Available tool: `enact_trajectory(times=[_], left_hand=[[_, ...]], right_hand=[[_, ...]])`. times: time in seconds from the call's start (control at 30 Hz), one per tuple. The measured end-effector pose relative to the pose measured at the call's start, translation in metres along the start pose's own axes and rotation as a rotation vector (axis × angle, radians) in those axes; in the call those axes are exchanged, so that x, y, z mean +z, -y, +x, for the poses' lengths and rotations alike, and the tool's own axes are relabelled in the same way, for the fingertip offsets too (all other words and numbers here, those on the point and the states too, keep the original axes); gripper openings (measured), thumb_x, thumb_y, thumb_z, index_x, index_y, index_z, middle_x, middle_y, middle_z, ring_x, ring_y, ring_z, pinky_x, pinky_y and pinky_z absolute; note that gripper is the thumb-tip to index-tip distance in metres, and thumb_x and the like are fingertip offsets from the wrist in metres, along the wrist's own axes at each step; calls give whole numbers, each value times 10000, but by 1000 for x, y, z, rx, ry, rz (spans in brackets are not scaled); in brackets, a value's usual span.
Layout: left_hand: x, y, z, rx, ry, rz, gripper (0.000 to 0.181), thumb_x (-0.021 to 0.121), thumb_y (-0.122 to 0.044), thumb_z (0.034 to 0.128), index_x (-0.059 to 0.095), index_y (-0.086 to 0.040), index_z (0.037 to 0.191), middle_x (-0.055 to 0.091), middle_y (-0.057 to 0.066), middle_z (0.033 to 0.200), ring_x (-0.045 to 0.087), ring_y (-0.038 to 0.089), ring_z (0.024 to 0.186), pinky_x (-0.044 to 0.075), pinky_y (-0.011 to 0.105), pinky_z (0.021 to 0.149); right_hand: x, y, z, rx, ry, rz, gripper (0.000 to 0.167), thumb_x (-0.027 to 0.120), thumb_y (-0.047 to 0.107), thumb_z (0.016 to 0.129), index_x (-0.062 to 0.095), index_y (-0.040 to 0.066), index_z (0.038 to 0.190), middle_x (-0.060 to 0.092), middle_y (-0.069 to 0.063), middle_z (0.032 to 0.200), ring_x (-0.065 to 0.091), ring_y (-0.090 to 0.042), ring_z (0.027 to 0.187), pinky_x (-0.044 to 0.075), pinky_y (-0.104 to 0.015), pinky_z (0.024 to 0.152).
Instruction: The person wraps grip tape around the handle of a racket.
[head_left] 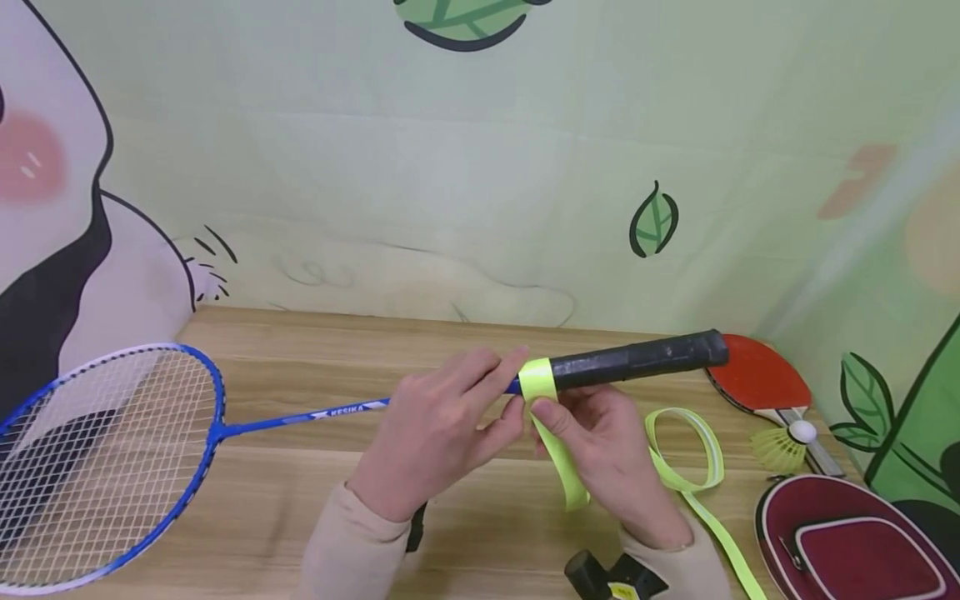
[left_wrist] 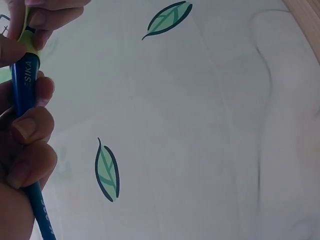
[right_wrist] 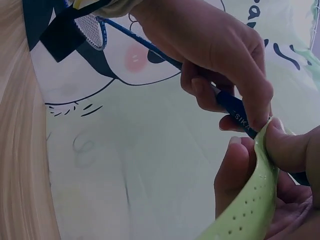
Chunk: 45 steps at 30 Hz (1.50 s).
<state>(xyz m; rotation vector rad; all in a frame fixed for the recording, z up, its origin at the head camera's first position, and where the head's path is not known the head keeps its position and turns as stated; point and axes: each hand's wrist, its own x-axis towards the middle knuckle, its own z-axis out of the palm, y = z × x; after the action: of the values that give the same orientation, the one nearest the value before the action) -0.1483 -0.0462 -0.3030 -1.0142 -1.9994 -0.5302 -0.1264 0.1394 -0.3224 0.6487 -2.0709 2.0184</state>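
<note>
A blue badminton racket is held up across the front, its strung head on the left and its black handle on the right. Curled fingers of my left hand grip it at the top of the shaft, by the blue cone. Yellow-green grip tape is wound around the handle's upper end. My right hand pinches this tape between thumb and fingers just below the handle. In the right wrist view the perforated tape hangs down from that pinch.
A long loop of the tape trails at the right. Behind it lie a red table tennis paddle, a yellow shuttlecock and a dark red case. A printed cloth backs the wooden table.
</note>
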Motion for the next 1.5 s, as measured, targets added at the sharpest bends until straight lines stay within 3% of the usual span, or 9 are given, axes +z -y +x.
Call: enact_trajectory(times=[0.33, 0.57, 0.8, 1.07, 1.17, 1.23, 1.4, 1.5], left_hand=[[-3, -3, 1, -37, 79, -35, 333, 634, -141, 877, 668, -39, 1192, 524, -19, 800, 354, 43, 511, 256, 106, 403], [-4, -5, 0, -59, 110, -82, 330, 553, -187, 950, 633, -40, 1234, 518, -21, 817, 338, 40, 501, 236, 115, 398], [-6, -7, 0, -79, 152, -96, 353, 481, -224, 1003, 616, -26, 1261, 512, -21, 814, 346, 44, 499, 244, 130, 396], [-5, -9, -1, -72, 173, -92, 382, 443, -237, 1032, 600, 10, 1276, 525, -8, 816, 358, 53, 509, 263, 142, 401], [-6, -9, 0, -86, 179, -112, 379, 480, -218, 1020, 583, 23, 1294, 515, -13, 807, 352, 53, 512, 260, 138, 406], [-6, -9, 0, -105, 175, -148, 384, 527, -201, 992, 566, 31, 1296, 594, 1, 879, 405, 53, 545, 285, 136, 417], [-5, -9, 0, -143, 148, -240, 335, 659, -191, 909, 563, 5, 1163, 646, 43, 988, 546, 84, 661, 453, 156, 512], [-6, -9, 1, -143, 142, -249, 285, 698, -183, 904, 577, -10, 1096, 591, 10, 919, 533, 77, 644, 458, 148, 536]], right_hand=[[1, -7, 2, -74, -51, -33, 148, 631, -58, 898, 612, -55, 1045, 633, -100, 825, 604, -187, 631, 544, -283, 537], [1, -10, 5, -181, -50, 16, 376, 628, -113, 872, 533, -89, 1236, 660, -94, 1104, 637, -177, 953, 549, -241, 735], [-3, -12, 4, -139, -24, 45, 370, 638, -31, 906, 541, -68, 1260, 655, -79, 1016, 581, -188, 551, 518, -329, 443], [0, -15, 3, -153, -43, 79, 293, 654, -34, 891, 563, -93, 1163, 632, -77, 795, 574, -186, 517, 506, -329, 421], [1, -15, 3, -160, -30, 77, 275, 633, -36, 905, 546, -97, 1159, 604, -125, 744, 568, -194, 516, 498, -340, 410], [1, -14, 3, -164, -21, 75, 263, 620, -38, 914, 538, -88, 1159, 588, -146, 727, 563, -196, 513, 491, -347, 404], [2, -14, 3, -186, -15, 84, 211, 594, -61, 921, 531, -74, 1122, 577, -150, 726, 561, -198, 521, 488, -331, 406], [2, -14, 3, -188, -16, 86, 200, 580, -75, 924, 530, -70, 1118, 583, -137, 750, 563, -194, 538, 495, -318, 412]])
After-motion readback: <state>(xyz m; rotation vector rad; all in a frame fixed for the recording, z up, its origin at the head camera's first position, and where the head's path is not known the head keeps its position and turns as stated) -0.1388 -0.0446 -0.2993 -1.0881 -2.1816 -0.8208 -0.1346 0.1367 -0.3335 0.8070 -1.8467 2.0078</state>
